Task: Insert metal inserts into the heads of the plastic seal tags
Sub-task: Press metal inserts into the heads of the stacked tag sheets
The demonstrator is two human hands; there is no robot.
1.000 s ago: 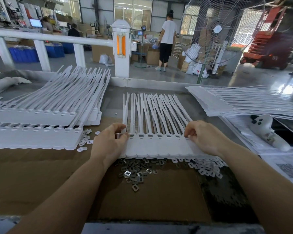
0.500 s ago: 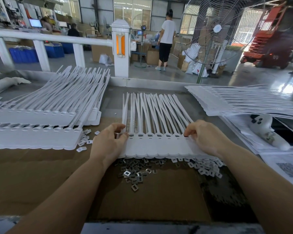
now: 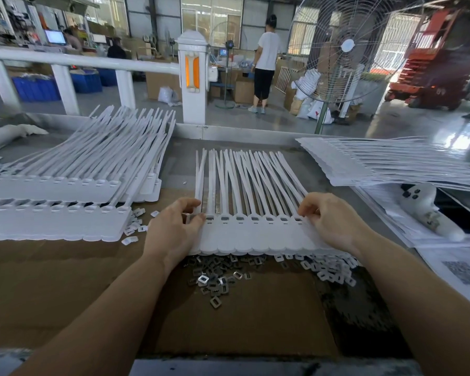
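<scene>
A joined row of white plastic seal tags (image 3: 255, 237) lies flat in front of me, straps pointing away; several of its heads show grey metal in their slots. My left hand (image 3: 174, 229) rests on the row's left end, thumb and fingers pinched at the leftmost head around a small piece that I cannot make out. My right hand (image 3: 329, 221) presses its curled fingertips on the rightmost heads. A pile of loose metal inserts (image 3: 215, 278) lies just below the row on the brown cardboard (image 3: 65, 289). Small white plastic caps (image 3: 326, 267) lie to the right of that pile.
Stacked rows of seal tags (image 3: 65, 202) fill the left side, with loose white caps (image 3: 135, 223) beside them. More tag sheets (image 3: 391, 164) lie at the right, above a white controller (image 3: 426, 210) on printed papers. A fan (image 3: 347, 50) and a person (image 3: 265, 63) stand beyond the table.
Hardly anything differs: both hands stay on the ends of the tag row, with only slight finger shifts. The person in the background has moved a little.
</scene>
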